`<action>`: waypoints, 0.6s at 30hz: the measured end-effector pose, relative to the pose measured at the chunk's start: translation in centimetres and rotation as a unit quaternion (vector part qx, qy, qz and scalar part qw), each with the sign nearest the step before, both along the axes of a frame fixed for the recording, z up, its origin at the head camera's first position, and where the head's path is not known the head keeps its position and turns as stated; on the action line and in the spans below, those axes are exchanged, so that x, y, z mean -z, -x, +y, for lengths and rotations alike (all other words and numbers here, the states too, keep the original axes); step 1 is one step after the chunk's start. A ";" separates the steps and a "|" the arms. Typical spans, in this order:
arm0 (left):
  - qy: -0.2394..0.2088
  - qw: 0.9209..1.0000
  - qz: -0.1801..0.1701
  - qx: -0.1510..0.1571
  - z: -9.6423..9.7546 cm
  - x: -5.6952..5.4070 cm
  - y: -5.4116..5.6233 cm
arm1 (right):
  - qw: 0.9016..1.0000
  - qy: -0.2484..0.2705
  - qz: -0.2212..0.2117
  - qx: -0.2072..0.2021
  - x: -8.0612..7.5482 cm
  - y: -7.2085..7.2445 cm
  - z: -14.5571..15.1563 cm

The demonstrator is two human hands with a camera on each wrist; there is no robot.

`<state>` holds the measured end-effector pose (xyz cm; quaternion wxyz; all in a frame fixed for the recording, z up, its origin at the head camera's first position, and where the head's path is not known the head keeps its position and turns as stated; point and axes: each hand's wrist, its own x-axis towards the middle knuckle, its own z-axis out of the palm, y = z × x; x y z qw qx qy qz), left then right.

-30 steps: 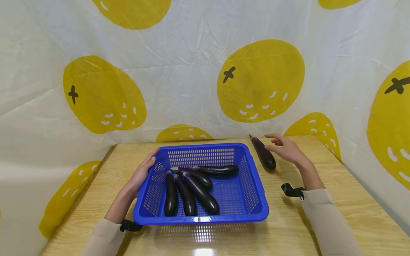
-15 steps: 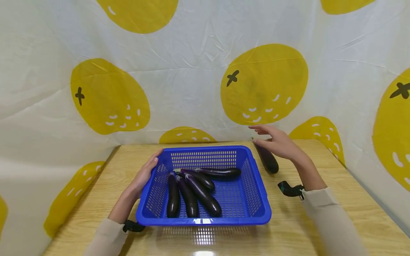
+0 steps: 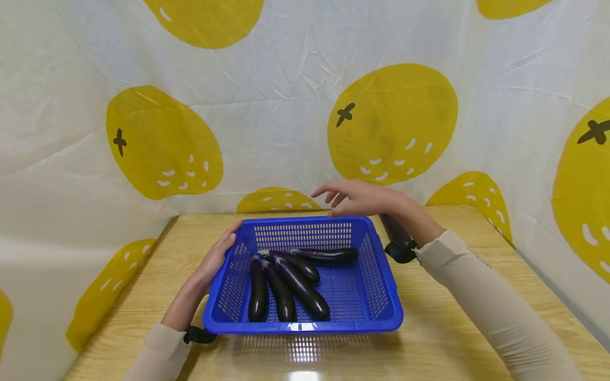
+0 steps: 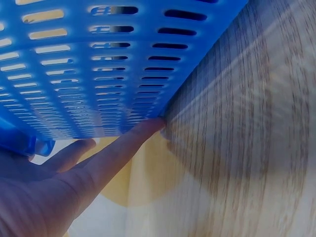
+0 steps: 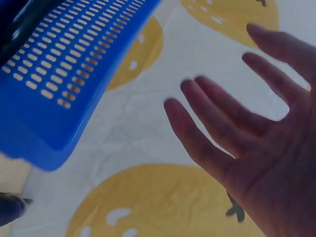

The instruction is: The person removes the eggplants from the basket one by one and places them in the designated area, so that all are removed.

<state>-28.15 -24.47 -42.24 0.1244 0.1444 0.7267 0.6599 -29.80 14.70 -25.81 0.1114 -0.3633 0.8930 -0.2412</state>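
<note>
A blue plastic basket (image 3: 303, 328) with slotted walls stands in the middle of the head view. Several dark purple eggplants (image 3: 302, 290) lie inside it, mostly toward its left and back. My left hand (image 3: 216, 260) lies along the basket's left side; in the left wrist view its straight fingers (image 4: 116, 158) touch the outer wall. Above the basket's back right corner is my right hand (image 3: 364, 198), fingers spread and loosely bent, holding nothing. One more eggplant (image 3: 393, 228) lies on the table right of the basket, partly hidden behind my right wrist.
The basket is on a light wooden table (image 3: 443, 323). Behind and at both sides hangs a white cloth (image 3: 271, 132) printed with large yellow fruit. A black wrist strap device (image 3: 401, 252) sits on my right wrist, another (image 3: 199, 335) on my left.
My right hand has risen off the table's right side and moved left, from beside the lone eggplant to over the basket's back right corner. My left hand stays at the basket.
</note>
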 end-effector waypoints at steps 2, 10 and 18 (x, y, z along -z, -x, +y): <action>0.001 1.000 0.001 0.000 0.0 0.0 0.0 | 0.999 -0.016 -0.031 -0.024 0.1 0.6 -1.0; 0.010 1.000 0.003 -0.001 0.0 0.0 -0.1 | 0.977 -0.064 -0.200 -0.045 2.4 2.7 -3.6; -0.009 1.000 -0.004 0.001 0.1 0.0 0.0 | 0.960 -0.122 -0.251 -0.018 4.6 3.7 -4.5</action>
